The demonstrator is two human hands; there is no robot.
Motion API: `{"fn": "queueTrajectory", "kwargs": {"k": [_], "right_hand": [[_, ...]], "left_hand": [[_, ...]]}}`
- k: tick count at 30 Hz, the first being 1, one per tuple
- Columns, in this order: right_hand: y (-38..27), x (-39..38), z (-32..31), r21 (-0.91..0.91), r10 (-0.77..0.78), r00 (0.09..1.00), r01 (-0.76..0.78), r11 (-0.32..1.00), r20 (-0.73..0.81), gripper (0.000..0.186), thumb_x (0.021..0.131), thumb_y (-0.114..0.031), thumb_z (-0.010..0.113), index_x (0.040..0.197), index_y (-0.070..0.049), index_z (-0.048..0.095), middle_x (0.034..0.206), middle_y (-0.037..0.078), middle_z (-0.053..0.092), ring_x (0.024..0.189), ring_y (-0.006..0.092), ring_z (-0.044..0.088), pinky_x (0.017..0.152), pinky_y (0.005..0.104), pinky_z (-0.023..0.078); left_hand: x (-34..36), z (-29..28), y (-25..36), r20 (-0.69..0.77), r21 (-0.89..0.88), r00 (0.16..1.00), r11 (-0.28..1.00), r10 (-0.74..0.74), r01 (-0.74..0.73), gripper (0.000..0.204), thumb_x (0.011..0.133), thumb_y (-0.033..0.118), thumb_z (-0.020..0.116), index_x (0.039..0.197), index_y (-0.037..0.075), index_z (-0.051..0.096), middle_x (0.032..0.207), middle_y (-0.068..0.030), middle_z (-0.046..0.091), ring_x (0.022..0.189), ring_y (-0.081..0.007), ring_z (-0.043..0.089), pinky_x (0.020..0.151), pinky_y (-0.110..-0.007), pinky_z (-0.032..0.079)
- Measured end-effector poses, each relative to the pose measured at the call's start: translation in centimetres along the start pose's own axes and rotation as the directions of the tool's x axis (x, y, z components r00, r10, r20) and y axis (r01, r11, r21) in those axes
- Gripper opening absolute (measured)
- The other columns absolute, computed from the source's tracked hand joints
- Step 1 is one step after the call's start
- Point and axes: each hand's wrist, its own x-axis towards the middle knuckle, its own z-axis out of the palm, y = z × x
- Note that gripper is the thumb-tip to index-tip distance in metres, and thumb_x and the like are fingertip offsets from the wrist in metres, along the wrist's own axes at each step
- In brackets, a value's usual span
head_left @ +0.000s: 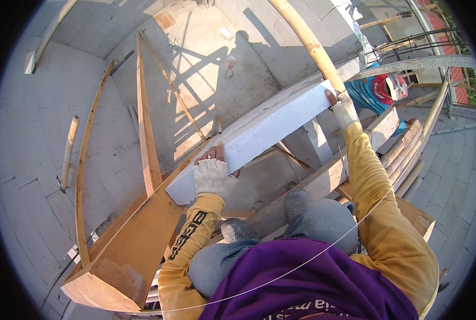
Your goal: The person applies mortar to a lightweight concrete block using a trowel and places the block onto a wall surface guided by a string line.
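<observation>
A long whitish block [280,127], like a lightweight concrete wall block, lies slantwise in front of me along the top of a block wall. Near its left end my left hand [214,173], in a fingerless knitted glove, grips it with fingers over the top and thumb on the near face. At the right end my right hand [344,110], gloved the same way, has its fingers closed about the block's corner. The left end of the block reaches over a wooden formwork trough [142,226]. Parts of both palms are hidden by the gloves.
Below me a timber beam [307,186] carries my feet. Wooden props [147,122] stand on the left, and a bamboo pole [307,37] rises beyond the block. At right, a co-worker in a red cap [387,88] is beside stacked poles [409,154]. A sunlit floor [211,80] lies far below.
</observation>
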Motion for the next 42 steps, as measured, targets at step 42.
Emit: {"fn": "queueTrajectory", "kwargs": {"k": [42], "right_hand": [[-14.2,-6.8,11.3,0.431,-0.476,0.859,0.508,0.746,-0.189,0.038,0.094,-0.018,0.061,0.064,0.001,0.047,0.057,0.02,0.041,0.051,0.0345,0.045,0.054,0.0456,0.035]], "left_hand": [[-0.1,-2.2,3.9,0.076,0.086,0.984,0.984,-0.161,0.154,0.095,0.077,0.048,0.083,0.149,0.002,0.041,0.138,-0.0217,0.056,0.13,-0.0399,0.052,0.11,-0.05,0.041]]}}
